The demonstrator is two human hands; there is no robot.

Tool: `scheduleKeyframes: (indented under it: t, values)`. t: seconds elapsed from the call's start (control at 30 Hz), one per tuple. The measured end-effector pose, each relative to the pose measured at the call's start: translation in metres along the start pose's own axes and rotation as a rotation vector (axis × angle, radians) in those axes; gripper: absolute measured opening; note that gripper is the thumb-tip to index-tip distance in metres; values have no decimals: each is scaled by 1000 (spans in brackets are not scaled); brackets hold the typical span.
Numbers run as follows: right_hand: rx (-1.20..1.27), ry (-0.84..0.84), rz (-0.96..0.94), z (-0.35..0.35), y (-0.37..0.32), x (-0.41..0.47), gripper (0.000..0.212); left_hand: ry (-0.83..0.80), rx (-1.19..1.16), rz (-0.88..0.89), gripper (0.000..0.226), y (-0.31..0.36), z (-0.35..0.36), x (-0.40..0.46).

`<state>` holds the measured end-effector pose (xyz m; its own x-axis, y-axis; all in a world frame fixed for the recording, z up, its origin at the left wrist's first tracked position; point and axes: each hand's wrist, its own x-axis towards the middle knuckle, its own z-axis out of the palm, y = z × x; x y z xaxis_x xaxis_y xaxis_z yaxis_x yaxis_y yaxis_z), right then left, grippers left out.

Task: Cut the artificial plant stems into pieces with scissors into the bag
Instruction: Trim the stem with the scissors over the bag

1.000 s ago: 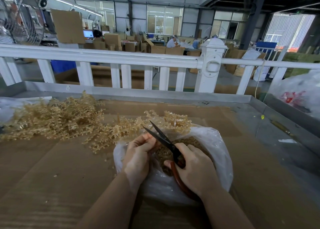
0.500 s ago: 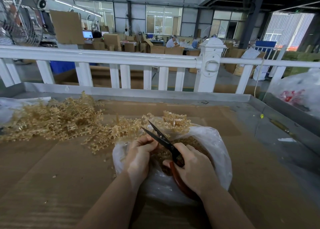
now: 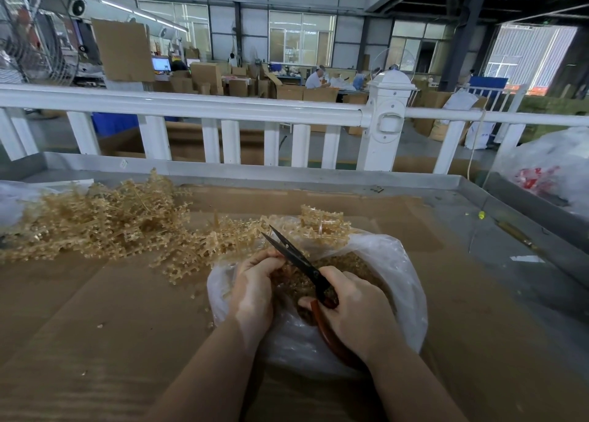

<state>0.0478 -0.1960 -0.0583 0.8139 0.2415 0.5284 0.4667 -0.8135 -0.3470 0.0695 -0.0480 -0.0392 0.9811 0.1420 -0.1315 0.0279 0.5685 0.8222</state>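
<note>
Red-handled scissors [image 3: 298,262] sit gripped in the right hand [image 3: 353,313], blades parted over the bag [image 3: 401,281] on the bench [image 3: 111,326]. Left hand [image 3: 255,287] pinches a stem [image 3: 280,263] right at the blades; fingertips that close risk a nick, and pieces could flick past the rim.

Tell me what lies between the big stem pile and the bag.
In the head view, a trail of loose stems bridges the stem pile and the bag, over brown cardboard.
</note>
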Motion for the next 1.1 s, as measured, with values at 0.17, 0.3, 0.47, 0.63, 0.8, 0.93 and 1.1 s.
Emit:
scheduleKeyframes:
  t: [0.17,0.3,0.47,0.63,0.8,0.93,1.1]
  values:
    - [-4,7,-7,1,1,1,47,8,45,-1,21,-2,-1,0]
    - [-11,9,-10,1,1,0,48,26,-32,20,20,-4,-3,1]
    - [-7,9,-8,2,1,1,47,-1,-124,64,32,-4,-8,6]
    - [-12,40,-11,0,-1,0,43,-11,-68,34,28,-5,-10,7]
    - [-13,45,-12,0,0,-1,46,-79,-16,17,28,-6,-8,6]
    - [-10,46,-16,2,0,0,42,-110,-21,-6,27,-4,-11,5]
    - [17,23,-15,2,1,-1,39,-84,-20,-23,29,-3,-8,4]
